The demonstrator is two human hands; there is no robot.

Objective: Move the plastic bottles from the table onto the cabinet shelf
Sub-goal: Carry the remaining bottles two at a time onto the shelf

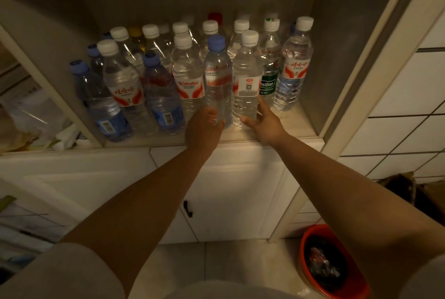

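Several clear plastic bottles stand upright on the cabinet shelf [296, 121], most with white caps, some with blue. My left hand [204, 127] grips the base of a blue-capped bottle [218, 74] at the shelf's front middle. My right hand [263, 124] holds the base of a white-capped bottle [248, 77] right beside it, thumb on the front and fingers round its right side. Both bottles stand on the shelf at its front edge, touching each other. The table is out of view.
A white cabinet door with a dark handle [188, 209] lies below the shelf. A red bin [310, 238] with dark contents stands on the floor at lower right. Tiled wall [397, 110] is on the right; a neighbouring compartment with bags [36, 115] is on the left.
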